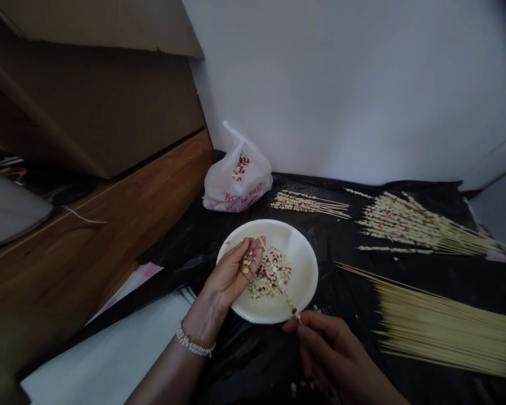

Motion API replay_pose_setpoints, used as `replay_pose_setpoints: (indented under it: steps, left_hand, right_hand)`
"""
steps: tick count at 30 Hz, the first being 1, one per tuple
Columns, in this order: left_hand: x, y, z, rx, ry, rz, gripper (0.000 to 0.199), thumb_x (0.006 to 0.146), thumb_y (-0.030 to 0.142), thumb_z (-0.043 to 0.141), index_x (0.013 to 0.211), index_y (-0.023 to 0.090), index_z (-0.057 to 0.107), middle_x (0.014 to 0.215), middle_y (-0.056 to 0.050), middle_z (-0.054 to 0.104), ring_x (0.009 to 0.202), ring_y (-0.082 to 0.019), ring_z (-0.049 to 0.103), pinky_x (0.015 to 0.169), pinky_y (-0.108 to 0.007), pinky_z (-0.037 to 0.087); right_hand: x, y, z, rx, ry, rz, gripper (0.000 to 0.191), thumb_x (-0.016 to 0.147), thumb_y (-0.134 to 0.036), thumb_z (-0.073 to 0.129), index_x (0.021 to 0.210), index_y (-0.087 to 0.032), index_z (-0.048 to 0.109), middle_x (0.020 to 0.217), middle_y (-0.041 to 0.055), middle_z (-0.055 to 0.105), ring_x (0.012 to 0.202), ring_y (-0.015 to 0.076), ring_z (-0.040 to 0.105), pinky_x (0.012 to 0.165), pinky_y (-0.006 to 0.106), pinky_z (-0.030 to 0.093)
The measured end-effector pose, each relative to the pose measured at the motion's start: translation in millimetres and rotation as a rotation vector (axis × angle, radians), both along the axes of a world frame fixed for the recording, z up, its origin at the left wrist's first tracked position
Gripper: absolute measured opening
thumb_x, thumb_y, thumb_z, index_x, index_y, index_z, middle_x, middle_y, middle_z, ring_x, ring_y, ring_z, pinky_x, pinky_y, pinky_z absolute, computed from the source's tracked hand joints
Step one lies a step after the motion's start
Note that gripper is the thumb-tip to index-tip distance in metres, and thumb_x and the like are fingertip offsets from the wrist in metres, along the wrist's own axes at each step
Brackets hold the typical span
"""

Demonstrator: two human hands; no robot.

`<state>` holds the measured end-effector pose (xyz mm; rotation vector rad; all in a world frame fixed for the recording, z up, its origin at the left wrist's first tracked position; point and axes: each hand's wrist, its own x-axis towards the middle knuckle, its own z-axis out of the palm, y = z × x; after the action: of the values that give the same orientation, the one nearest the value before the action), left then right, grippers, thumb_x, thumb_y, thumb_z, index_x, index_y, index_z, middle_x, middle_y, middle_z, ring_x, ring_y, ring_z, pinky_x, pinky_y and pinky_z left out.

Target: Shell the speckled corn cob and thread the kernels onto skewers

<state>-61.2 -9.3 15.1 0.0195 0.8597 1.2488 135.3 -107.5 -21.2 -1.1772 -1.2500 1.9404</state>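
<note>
A white bowl [306, 261] holds a heap of pale and dark red kernels [272, 278] that look like corn. Over its left side, my left hand [236, 270] is cupped palm up, with several loose kernels in the palm. A thin wooden skewer [280, 283] slants across the bowl, its upper end at my left fingertips and kernels strung along its lower part. My right hand [331, 343] pinches the lower end of this skewer near the bowl's front right rim. Whether the left fingers grip the skewer's tip I cannot tell.
Behind the bowl stands a plastic bag [238, 180] of kernels. Strung skewers lie in a small pile [303, 203] and a large pile [409, 222]. Bare skewers [447, 326] lie at right on black plastic sheeting [253, 365]. A cardboard box [109, 101] rises at left.
</note>
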Motion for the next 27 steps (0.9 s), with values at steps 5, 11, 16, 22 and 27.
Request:
replay_pose_setpoints:
  steps: [5, 11, 16, 22, 27]
  left_hand:
    - [-5, 0, 0.4, 0.030, -0.101, -0.026, 0.021, 0.097, 0.015, 0.054, 0.081, 0.008, 0.066, 0.060, 0.001, 0.056, 0.044, -0.003, 0.051, 0.041, -0.010, 0.045]
    - [-4, 1, 1.7, 0.007, -0.076, 0.040, 0.017, 0.095, 0.005, 0.051, 0.097, 0.006, 0.069, 0.074, -0.005, 0.066, 0.058, -0.006, 0.063, 0.052, -0.012, 0.053]
    - [-4, 0, 2.6, 0.007, -0.069, 0.070, 0.022, 0.093, -0.001, 0.050, 0.103, 0.006, 0.068, 0.091, -0.011, 0.073, 0.073, -0.012, 0.072, 0.064, -0.017, 0.061]
    - [-6, 1, -3.0, 0.015, -0.075, 0.057, 0.026, 0.092, 0.001, 0.054, 0.112, 0.011, 0.067, 0.093, -0.009, 0.075, 0.075, -0.012, 0.073, 0.066, -0.019, 0.061]
    - [-7, 0, -7.7, 0.053, -0.047, 0.014, 0.031, 0.088, 0.000, 0.060, 0.114, 0.013, 0.067, 0.093, -0.007, 0.076, 0.078, -0.012, 0.074, 0.068, -0.017, 0.061]
  right_hand:
    - [-1, -1, -0.6, -0.005, 0.009, -0.001, 0.052, 0.088, -0.069, 0.056, 0.101, -0.019, 0.068, 0.052, -0.0048, 0.054, 0.038, 0.0047, 0.036, 0.038, 0.018, 0.022]
    - [-1, -1, -2.6, -0.023, -0.001, -0.010, 0.053, 0.087, -0.068, 0.058, 0.100, -0.018, 0.068, 0.051, -0.0047, 0.055, 0.038, 0.0040, 0.036, 0.038, 0.018, 0.022]
    - [-2, -1, -2.0, -0.022, 0.004, 0.004, 0.055, 0.085, -0.071, 0.058, 0.100, -0.018, 0.069, 0.049, -0.0047, 0.054, 0.039, 0.0053, 0.041, 0.039, 0.018, 0.025]
    - [-2, -2, -0.2, -0.055, -0.031, 0.033, 0.053, 0.086, -0.070, 0.057, 0.100, -0.019, 0.067, 0.051, -0.0050, 0.055, 0.038, 0.0047, 0.038, 0.038, 0.018, 0.025]
    - [-3, -2, -0.2, -0.055, -0.025, 0.056, 0.056, 0.085, -0.072, 0.056, 0.100, -0.019, 0.066, 0.050, -0.0053, 0.055, 0.036, 0.0048, 0.037, 0.037, 0.018, 0.024]
